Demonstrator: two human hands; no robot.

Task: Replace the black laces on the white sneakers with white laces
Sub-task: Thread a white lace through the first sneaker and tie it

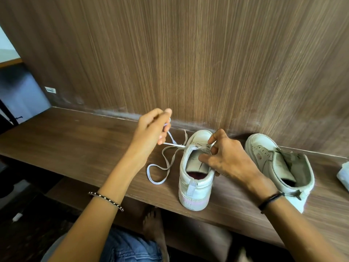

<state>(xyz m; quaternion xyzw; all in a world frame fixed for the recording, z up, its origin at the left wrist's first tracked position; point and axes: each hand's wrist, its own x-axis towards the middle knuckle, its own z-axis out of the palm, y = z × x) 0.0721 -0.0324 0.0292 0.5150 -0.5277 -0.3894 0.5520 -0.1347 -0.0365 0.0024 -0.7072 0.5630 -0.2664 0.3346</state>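
Note:
A white sneaker (pixel 194 184) stands on the wooden shelf (pixel 75 140) with its heel toward me. A white lace (pixel 160 173) runs from its upper eyelets and loops loosely on the shelf to the left. My left hand (pixel 151 129) is raised left of the shoe and pinches the lace, which stretches taut to the eyelets. My right hand (pixel 228 157) rests on the shoe's right side, its fingers pinching the lace at the eyelets. A second white sneaker (pixel 279 163) with no lace stands to the right. No black lace is in view.
A wood-grain wall panel (pixel 188 63) rises directly behind the shelf. A white object (pixel 343 173) lies at the shelf's right edge, cut off by the frame. My knee in blue jeans (pixel 128 246) and a bare foot (pixel 153 224) are below the shelf's front edge.

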